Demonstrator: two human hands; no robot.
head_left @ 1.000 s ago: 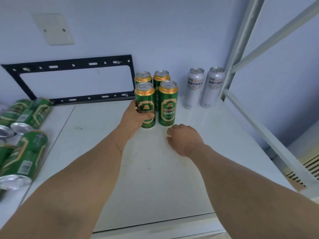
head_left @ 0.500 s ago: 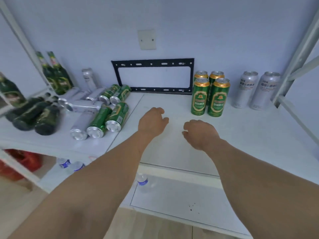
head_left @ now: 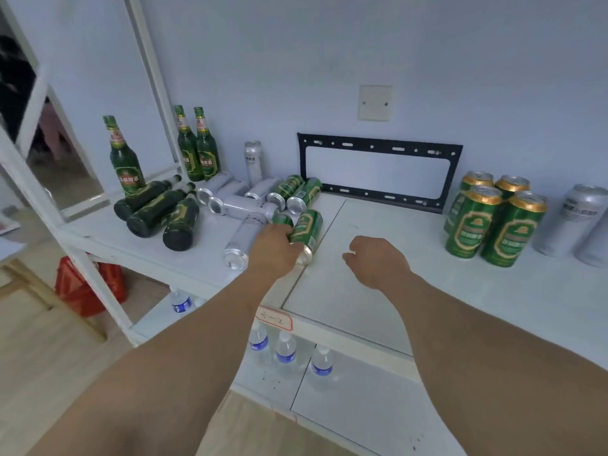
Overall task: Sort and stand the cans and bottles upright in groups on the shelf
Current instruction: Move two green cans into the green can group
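Reaching to centre frame, our left hand (head_left: 274,250) curls its grip round a lying green can (head_left: 306,230) on the shelf (head_left: 378,291). Our right hand (head_left: 378,263) hovers just right of it, fingers loosely curled, holding nothing. Four green cans (head_left: 493,220) stand upright at right; green bottles (head_left: 158,213) lie at left.

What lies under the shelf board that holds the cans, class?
Under the shelf board, a lower board holds four clear water bottles with blue labels. The left arm covers part of that level, so more may be hidden.
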